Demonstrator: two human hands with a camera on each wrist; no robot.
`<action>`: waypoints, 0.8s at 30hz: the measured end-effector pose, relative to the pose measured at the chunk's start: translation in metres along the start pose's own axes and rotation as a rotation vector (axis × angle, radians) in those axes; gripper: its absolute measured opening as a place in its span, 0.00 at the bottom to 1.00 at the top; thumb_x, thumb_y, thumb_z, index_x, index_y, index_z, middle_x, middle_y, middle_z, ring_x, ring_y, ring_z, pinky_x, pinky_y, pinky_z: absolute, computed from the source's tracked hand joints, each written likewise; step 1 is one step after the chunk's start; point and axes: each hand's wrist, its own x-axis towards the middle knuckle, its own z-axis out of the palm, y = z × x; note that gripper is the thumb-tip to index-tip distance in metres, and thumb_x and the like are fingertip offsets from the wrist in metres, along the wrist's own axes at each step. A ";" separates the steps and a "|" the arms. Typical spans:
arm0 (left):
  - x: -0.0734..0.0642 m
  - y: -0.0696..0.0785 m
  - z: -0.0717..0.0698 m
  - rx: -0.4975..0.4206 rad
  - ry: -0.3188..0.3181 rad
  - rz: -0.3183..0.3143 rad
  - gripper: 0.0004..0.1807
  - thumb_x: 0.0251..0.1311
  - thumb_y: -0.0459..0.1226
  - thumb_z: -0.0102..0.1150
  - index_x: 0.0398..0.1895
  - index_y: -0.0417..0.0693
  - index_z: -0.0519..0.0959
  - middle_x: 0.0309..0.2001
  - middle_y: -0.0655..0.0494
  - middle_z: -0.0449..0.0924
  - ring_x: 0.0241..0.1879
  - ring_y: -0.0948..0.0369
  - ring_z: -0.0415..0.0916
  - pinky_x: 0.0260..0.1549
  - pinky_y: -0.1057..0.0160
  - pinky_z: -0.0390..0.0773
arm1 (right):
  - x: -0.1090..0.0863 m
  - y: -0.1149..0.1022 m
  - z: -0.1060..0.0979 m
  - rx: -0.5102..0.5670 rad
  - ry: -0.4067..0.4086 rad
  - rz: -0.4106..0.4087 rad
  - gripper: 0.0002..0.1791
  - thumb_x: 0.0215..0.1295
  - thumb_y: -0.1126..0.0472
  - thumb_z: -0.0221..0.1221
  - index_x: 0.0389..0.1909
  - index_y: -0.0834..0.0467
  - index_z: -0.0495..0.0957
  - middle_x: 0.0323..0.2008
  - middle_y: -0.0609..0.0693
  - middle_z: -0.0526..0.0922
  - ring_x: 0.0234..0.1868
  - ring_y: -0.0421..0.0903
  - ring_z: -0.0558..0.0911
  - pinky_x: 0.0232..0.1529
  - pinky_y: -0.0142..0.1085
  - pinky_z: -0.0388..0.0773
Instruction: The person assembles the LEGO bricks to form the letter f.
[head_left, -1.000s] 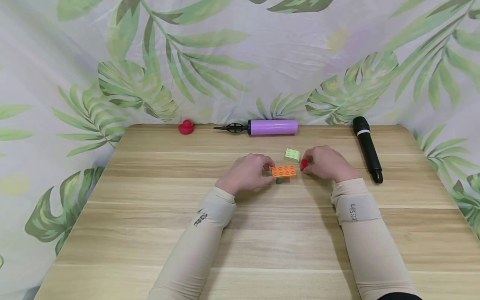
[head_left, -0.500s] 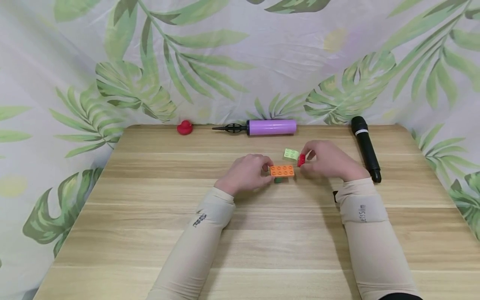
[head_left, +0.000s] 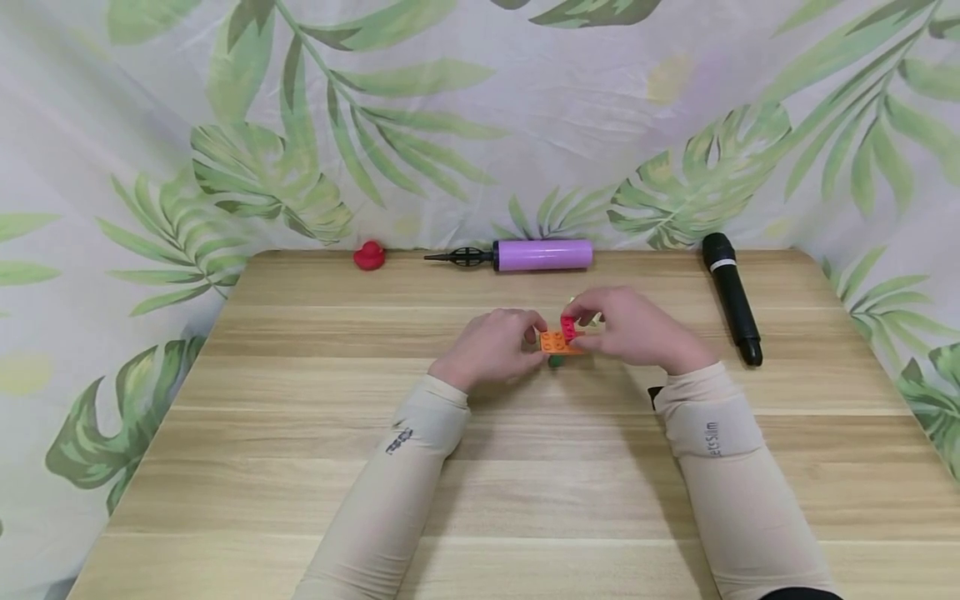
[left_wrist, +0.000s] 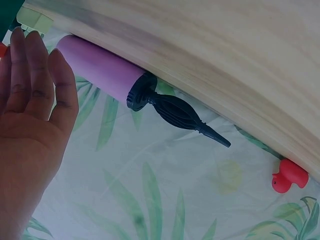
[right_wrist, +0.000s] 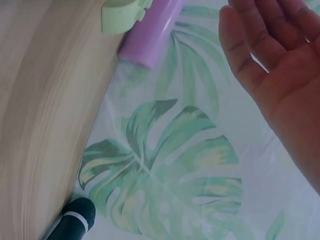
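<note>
In the head view, my left hand grips an orange building brick by its left end. A dark green brick shows underneath the orange one. Between thumb and fingertips, my right hand pinches a small red brick, which overlaps the right half of the orange brick's studs. Behind the right fingers a pale green brick is mostly hidden in the head view, but the right wrist view shows it. Both wrist views show the palms and fingers, with the held bricks largely out of frame.
Along the table's back edge lie a red rubber duck and a purple balloon pump with a black nozzle. A black microphone lies at the back right. A leaf-print cloth hangs behind the wooden table.
My right hand has carried the red brick leftward, from beside the pale green brick to over the orange brick. The left hand has stayed in place with the orange brick.
</note>
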 end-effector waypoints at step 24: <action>-0.001 -0.001 0.001 0.007 0.000 0.005 0.22 0.68 0.48 0.68 0.61 0.50 0.82 0.45 0.59 0.86 0.45 0.61 0.81 0.48 0.56 0.83 | 0.003 -0.006 0.008 -0.039 -0.027 -0.020 0.19 0.63 0.55 0.76 0.52 0.57 0.89 0.46 0.51 0.89 0.49 0.52 0.85 0.54 0.48 0.80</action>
